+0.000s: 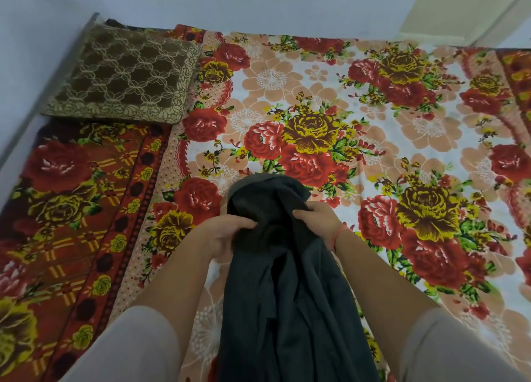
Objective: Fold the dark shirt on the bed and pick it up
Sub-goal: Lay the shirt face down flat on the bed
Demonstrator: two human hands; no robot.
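Shirt (283, 301) is centre-bottom of frame, bunched, not flat. It's a long dark strip w/ long axis running from mid-frame straight down to the bottom edge, i.e. toward the person. L hand (227, 235) pinches a fold on the strip's left edge. R hand (319, 218) grips cloth on the right edge, a bit higher in frame. Both are clenched on fabric, close together near the far end, and a rounded hump of cloth pokes up beyond them. Can't tell if the lower part rests on the bed (402, 123) or hangs.

Judgement: no fold made yet. Next move prob. needs the hands apart, sideways across the axis, to spread it flat further up frame. Pillow (123, 74) is upper left, well apart.
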